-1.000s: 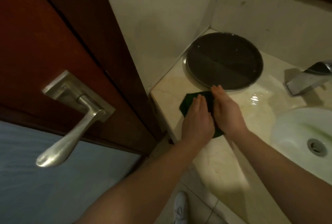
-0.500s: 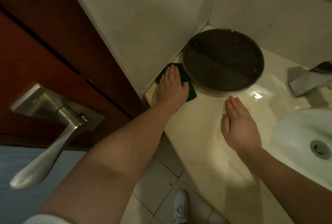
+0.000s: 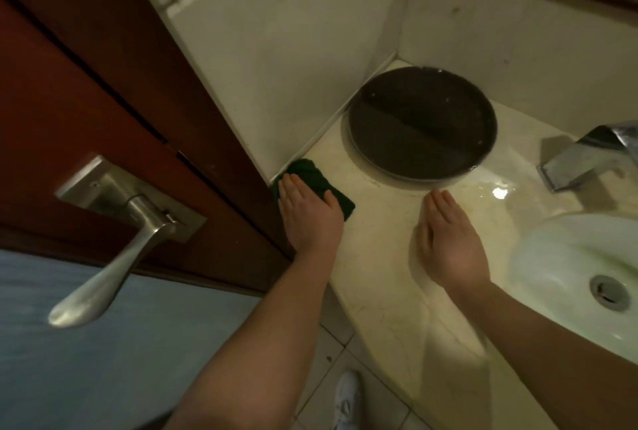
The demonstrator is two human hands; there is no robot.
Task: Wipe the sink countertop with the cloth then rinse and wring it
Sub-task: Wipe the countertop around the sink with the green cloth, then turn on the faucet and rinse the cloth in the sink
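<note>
A dark green cloth [image 3: 319,177] lies at the left end of the beige marble countertop [image 3: 376,257], against the white wall panel. My left hand [image 3: 307,214] lies flat on it, palm down, covering its near half. My right hand [image 3: 445,240] rests flat on the bare countertop with fingers together and holds nothing, between the cloth and the white sink basin [image 3: 566,257]. A wet patch [image 3: 497,192] glistens in front of the faucet [image 3: 587,158].
A round dark tray [image 3: 421,122] stands in the back corner of the counter. A red-brown door [image 3: 69,101] with a metal lever handle [image 3: 114,250] stands close on the left. Below are floor tiles and a white shoe [image 3: 345,398].
Both hands were on the cloth a second ago. The right hand came off it. The left hand pushed the cloth to the wall, then slid it along the wall away from the tray.
</note>
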